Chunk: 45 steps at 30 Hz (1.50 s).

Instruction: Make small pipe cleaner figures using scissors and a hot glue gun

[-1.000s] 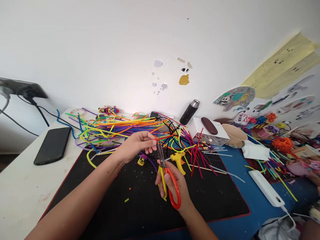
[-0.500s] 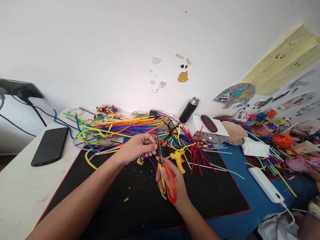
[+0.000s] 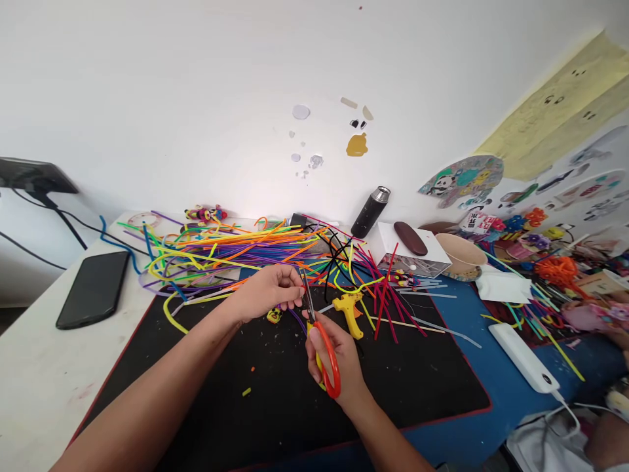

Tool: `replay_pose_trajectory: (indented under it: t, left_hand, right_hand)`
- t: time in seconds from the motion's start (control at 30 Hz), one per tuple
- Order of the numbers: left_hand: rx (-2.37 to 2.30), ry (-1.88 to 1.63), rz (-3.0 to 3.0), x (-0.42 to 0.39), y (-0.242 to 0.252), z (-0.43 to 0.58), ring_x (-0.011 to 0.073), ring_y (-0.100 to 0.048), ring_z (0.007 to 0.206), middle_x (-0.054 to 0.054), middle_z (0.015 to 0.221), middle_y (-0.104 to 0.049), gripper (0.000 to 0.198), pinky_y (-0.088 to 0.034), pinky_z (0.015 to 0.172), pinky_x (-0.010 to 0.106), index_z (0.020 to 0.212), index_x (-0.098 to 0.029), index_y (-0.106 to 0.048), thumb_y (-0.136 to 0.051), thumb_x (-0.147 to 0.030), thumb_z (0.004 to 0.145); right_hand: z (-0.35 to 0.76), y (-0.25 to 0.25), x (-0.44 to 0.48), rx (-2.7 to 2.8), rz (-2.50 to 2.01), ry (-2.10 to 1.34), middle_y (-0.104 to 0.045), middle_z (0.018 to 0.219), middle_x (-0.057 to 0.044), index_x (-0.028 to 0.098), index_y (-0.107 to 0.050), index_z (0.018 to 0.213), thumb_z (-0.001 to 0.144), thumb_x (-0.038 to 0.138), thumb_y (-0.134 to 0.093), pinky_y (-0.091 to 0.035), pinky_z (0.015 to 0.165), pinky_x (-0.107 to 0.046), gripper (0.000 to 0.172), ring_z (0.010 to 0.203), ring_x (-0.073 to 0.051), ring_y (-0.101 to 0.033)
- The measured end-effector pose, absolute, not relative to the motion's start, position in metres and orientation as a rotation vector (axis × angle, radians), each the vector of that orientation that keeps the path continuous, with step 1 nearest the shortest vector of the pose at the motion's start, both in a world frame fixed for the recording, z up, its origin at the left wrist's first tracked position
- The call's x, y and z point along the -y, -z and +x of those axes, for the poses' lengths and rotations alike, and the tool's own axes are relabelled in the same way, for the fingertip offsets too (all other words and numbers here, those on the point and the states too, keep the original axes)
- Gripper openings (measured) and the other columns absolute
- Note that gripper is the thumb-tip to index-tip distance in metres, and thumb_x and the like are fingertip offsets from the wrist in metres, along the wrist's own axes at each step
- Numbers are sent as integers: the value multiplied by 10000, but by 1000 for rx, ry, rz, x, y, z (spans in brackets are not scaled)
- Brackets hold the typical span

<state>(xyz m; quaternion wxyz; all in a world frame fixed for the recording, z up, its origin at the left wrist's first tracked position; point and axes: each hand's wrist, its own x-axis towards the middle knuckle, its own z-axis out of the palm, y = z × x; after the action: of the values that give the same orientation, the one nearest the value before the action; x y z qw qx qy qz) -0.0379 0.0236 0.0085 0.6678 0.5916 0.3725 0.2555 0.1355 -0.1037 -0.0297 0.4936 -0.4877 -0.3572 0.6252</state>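
My right hand (image 3: 339, 357) grips scissors (image 3: 322, 341) with one red and one yellow handle loop, blades pointing up and closed together. My left hand (image 3: 268, 292) is pinched shut just left of the blade tips, holding a small piece I cannot make out. Both hands hover over a black mat (image 3: 417, 383). A small yellow figure (image 3: 274, 316) lies on the mat under my left hand. A yellow glue gun (image 3: 348, 309) lies just right of the scissors.
A heap of coloured pipe cleaners (image 3: 236, 252) spreads behind my hands. A black phone (image 3: 92, 288) lies at the left, a dark flask (image 3: 371, 211), white box (image 3: 410, 252) and paper cup (image 3: 462, 257) at the back right, a white power bank (image 3: 523, 357) on the right.
The scissor blades have closed and the handles have come together. Both hands drifted slightly left and down in the view as the camera tilted.
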Motion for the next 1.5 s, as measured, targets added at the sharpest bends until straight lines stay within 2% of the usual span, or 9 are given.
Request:
replay_pose_trajectory:
  t: [0.3,0.53,0.63,0.73,0.83,0.93,1.27,1.4,1.5]
  left_hand:
    - [-878,-493,1424,-26,-3,-39,140,-634,589,12,681,-737,248,-508,587,258,838,-186,-616,-780,-361,773]
    - [-796,-794,1267,-35,-22,-56,114,-605,589,13,729,-739,338,-474,586,235,837,-169,-672,-890,-405,729]
    - [-789,-884,1156,-34,-26,-55,113,-596,597,-9,701,-695,368,-459,575,229,808,-168,-694,-945,-390,657]
    - [-799,-954,1045,-31,-25,-52,95,-553,605,-26,684,-642,369,-440,576,214,785,-165,-712,-968,-375,625]
    - [-792,-967,968,-30,-24,-49,79,-506,580,-33,667,-616,375,-411,560,204,790,-165,-717,-979,-372,620]
    - [-758,-948,931,-28,-23,-48,83,-515,576,-26,658,-624,389,-410,552,204,799,-162,-710,-982,-382,629]
    - [-709,-908,845,-21,-25,-35,87,-554,553,-21,631,-646,426,-402,518,198,805,-152,-685,-1004,-364,617]
    - [-697,-892,858,-17,-25,-31,88,-562,561,-16,662,-666,415,-413,524,201,805,-155,-674,-992,-367,642]
    - [-672,-889,880,-13,-24,-26,90,-573,575,-15,673,-674,419,-425,540,202,824,-156,-682,-993,-377,649]
  right_hand:
    - [132,49,112,819,-1241,-1556,-534,552,80,134,-703,1236,790,755,-807,-276,305,-167,771,296,-34,-369]
    - [149,51,114,984,-1363,-1574,-555,602,72,153,-707,1305,794,745,-793,-291,338,-198,787,329,-51,-381]
    - [159,44,115,1280,-1481,-1427,-632,690,25,168,-722,1347,888,612,-759,-433,471,-235,640,485,-113,-543]
    - [168,31,114,1783,-1597,-1112,-778,936,-60,199,-732,1377,943,419,-735,-560,751,-308,487,812,-215,-724]
    - [175,21,112,2292,-1585,-898,-802,1190,-112,219,-690,1448,968,293,-693,-556,935,-357,486,1044,-278,-758]
    - [177,17,111,2594,-1543,-776,-791,1252,-134,201,-675,1461,988,247,-665,-544,984,-351,475,1133,-293,-747]
    - [179,-9,101,2531,-1528,-820,-815,1135,-132,195,-775,1315,985,244,-703,-554,904,-347,341,1046,-291,-761]
    - [177,-12,93,1938,-1480,-1062,-822,913,-63,233,-813,1191,996,331,-675,-571,725,-315,259,757,-212,-752]
    - [172,-11,82,1458,-1380,-1222,-739,735,-17,194,-787,1113,973,448,-676,-550,579,-279,311,573,-160,-678]
